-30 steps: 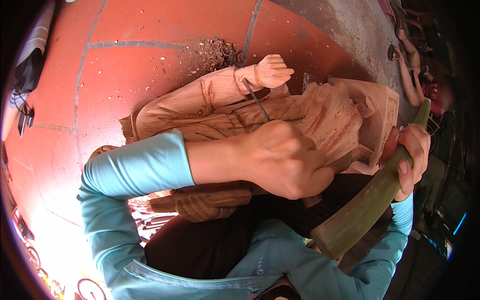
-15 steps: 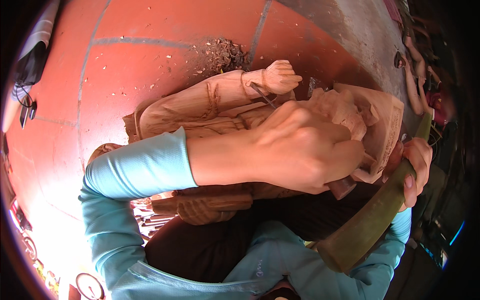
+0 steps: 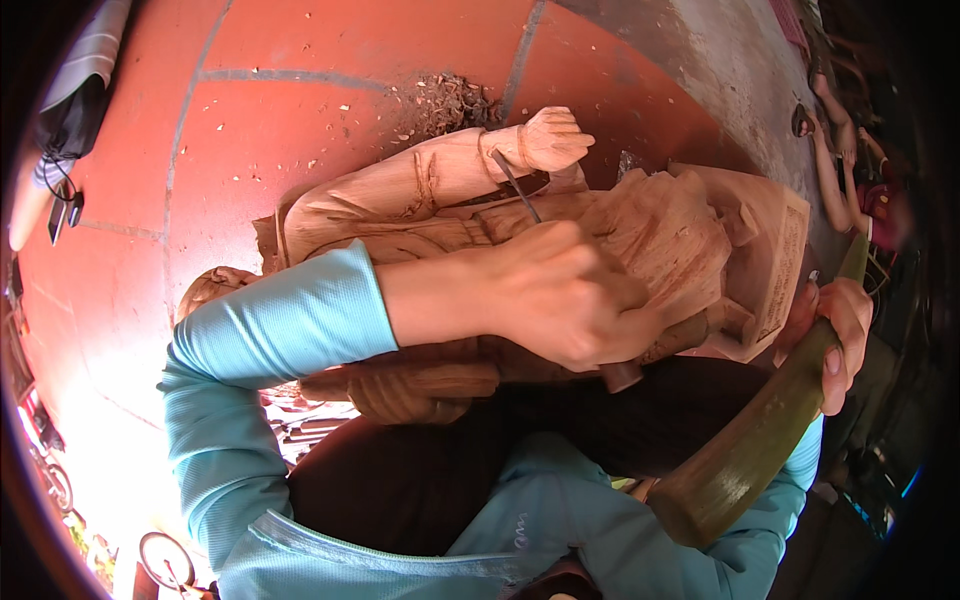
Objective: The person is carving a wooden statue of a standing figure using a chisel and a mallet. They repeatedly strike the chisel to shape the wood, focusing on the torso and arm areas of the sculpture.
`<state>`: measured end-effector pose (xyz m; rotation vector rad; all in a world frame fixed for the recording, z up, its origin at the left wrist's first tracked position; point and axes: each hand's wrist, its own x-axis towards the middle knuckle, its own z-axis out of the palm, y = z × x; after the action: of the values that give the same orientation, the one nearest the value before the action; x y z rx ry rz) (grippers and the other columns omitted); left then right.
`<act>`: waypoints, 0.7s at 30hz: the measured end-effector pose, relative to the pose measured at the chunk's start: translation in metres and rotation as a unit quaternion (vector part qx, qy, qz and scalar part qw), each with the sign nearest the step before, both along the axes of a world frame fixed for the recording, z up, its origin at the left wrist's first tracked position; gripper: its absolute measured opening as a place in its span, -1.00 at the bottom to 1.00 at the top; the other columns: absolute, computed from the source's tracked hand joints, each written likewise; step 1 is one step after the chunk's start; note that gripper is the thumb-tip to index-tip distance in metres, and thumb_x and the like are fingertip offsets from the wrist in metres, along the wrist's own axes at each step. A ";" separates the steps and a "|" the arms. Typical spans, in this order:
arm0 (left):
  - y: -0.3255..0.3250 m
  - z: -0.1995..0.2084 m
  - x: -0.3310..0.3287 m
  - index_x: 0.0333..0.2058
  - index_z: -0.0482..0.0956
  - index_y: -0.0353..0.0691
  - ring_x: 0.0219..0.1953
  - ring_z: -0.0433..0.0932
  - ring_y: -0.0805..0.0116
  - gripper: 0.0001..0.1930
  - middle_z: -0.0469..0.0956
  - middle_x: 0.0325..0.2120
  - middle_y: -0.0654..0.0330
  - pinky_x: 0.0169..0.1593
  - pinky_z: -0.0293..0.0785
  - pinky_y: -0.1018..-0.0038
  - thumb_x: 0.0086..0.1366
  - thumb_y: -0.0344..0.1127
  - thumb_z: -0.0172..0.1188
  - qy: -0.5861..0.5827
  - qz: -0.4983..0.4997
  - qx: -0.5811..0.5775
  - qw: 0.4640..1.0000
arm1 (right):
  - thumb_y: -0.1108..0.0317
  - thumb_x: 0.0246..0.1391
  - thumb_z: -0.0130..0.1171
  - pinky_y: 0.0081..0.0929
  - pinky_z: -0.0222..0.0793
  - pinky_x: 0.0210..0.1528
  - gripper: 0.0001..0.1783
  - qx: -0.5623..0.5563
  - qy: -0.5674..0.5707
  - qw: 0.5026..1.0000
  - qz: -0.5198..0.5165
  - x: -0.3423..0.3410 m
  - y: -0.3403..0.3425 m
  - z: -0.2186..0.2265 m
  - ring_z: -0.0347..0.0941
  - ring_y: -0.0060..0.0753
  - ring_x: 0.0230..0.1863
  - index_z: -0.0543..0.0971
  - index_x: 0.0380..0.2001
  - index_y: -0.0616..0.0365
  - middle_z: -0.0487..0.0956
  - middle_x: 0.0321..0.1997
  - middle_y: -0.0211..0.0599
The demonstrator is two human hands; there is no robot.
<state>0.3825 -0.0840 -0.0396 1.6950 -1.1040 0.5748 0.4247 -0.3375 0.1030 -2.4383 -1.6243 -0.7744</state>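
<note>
A carved wooden figure [image 3: 400,190] lies across in front of me, its carved fist and sleeve pointing to the far side. My left hand [image 3: 575,295] is closed round a chisel; the thin metal shaft [image 3: 522,192] comes out beyond the fingers. Its tip meets the carving at the cuff beside the fist. The butt of the chisel's handle [image 3: 622,376] shows below the hand. My right hand [image 3: 840,335] grips a greenish-brown wooden mallet [image 3: 745,440], shaped like a tapering club. The mallet's thick end hangs low near my lap, apart from the chisel.
Red floor tiles [image 3: 280,130] carry scattered chips and a heap of wood shavings [image 3: 455,105] beyond the carving. Several tools [image 3: 310,432] lie at the lower left. Another person's bare limbs [image 3: 825,150] show at the far right. A black item with a cord [image 3: 70,130] is at the far left.
My left hand has moved left with the chisel, whose handle end has swung left while its tip stays by the cuff. The mallet has shifted slightly right in my right hand.
</note>
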 end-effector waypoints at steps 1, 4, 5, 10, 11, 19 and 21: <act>0.002 -0.004 -0.003 -0.59 0.43 -0.14 -0.77 0.45 0.37 -0.80 0.37 -0.75 0.30 -0.81 0.22 0.43 -0.17 -0.22 0.23 -0.011 -0.011 0.017 1.000 | 0.81 -0.12 0.18 -0.24 0.33 -0.50 -0.16 0.000 -0.002 1.000 -0.001 -0.003 0.000 0.002 0.32 -0.18 -0.53 0.16 0.08 -0.33 0.40 -0.38 -0.22; 0.012 -0.007 -0.008 -0.61 0.40 -0.15 -0.76 0.44 0.38 -0.76 0.35 -0.74 0.30 -0.80 0.22 0.44 -0.19 -0.21 0.26 -0.033 -0.051 0.048 0.997 | 0.82 -0.12 0.18 -0.24 0.31 -0.51 -0.15 0.003 0.001 1.000 -0.004 -0.011 -0.004 0.007 0.31 -0.18 -0.53 0.16 0.07 -0.34 0.40 -0.37 -0.22; 0.016 -0.008 -0.007 -0.61 0.39 -0.15 -0.76 0.44 0.38 -0.75 0.35 -0.75 0.30 -0.80 0.22 0.44 -0.21 -0.19 0.27 -0.034 -0.073 0.040 0.996 | 0.82 -0.12 0.18 -0.24 0.30 -0.51 -0.15 0.002 0.003 1.000 -0.006 -0.014 -0.006 0.009 0.31 -0.18 -0.53 0.16 0.07 -0.34 0.39 -0.37 -0.22; 0.024 0.000 -0.008 -0.71 0.31 -0.15 -0.76 0.32 0.45 -0.75 0.21 -0.77 0.35 -0.76 0.23 0.50 -0.08 -0.31 0.25 -0.038 -0.091 0.027 0.995 | 0.82 -0.14 0.20 -0.25 0.29 -0.52 -0.15 -0.004 -0.001 1.000 -0.018 -0.026 -0.007 0.012 0.30 -0.19 -0.53 0.18 0.06 -0.35 0.39 -0.37 -0.24; 0.021 0.003 -0.011 -0.71 0.32 -0.15 -0.76 0.32 0.45 -0.75 0.22 -0.77 0.36 -0.76 0.23 0.50 -0.07 -0.31 0.25 -0.060 -0.077 0.041 0.994 | 0.82 -0.14 0.20 -0.25 0.29 -0.51 -0.15 -0.007 -0.003 1.000 -0.020 -0.027 -0.008 0.012 0.30 -0.19 -0.53 0.19 0.06 -0.36 0.39 -0.37 -0.24; 0.011 -0.001 -0.013 -0.62 0.45 -0.22 -0.75 0.33 0.46 -0.82 0.24 -0.74 0.36 -0.75 0.20 0.51 0.05 -0.30 0.22 -0.053 -0.070 -0.025 0.996 | 0.82 -0.15 0.20 -0.25 0.27 -0.51 -0.15 -0.008 0.011 1.000 -0.007 -0.023 0.002 0.009 0.30 -0.20 -0.53 0.20 0.06 -0.36 0.39 -0.37 -0.25; 0.012 0.000 -0.011 -0.61 0.46 -0.23 -0.75 0.33 0.45 -0.82 0.23 -0.74 0.35 -0.75 0.21 0.50 0.06 -0.30 0.21 -0.046 -0.065 -0.032 0.996 | 0.82 -0.15 0.19 -0.25 0.26 -0.51 -0.14 -0.005 0.013 1.000 -0.003 -0.021 0.004 0.008 0.30 -0.20 -0.53 0.20 0.06 -0.37 0.39 -0.37 -0.25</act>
<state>0.3712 -0.0716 -0.0394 1.5415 -1.2389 0.6035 0.4034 -0.3336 0.1113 -2.4510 -1.6150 -0.7335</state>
